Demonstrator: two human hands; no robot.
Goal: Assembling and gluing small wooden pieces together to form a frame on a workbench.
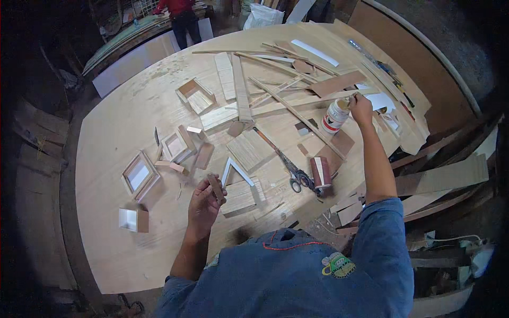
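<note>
My left hand [204, 205] is closed around a small wooden block [216, 186], held above the near part of the table. On the right, my outstretched right hand [361, 110] is closed at the mouth of a white plastic jar [332, 123] with a red and black label. The jar's mouth looks yellowish, and whatever the fingers pinch there is too small to make out. A white-edged V-shaped piece [237, 170] lies just right of my left hand. Further left are small open wooden boxes, among them a framed box [140, 176] and a white-lined box [133, 219].
Scissors [301, 180], a handsaw [273, 146] and a reddish-brown roll [321, 172] lie before me. Wood strips [291, 109] and boards cross the far middle. Another open box [195, 96] sits beyond. A person in red [179, 10] stands past the table's far edge.
</note>
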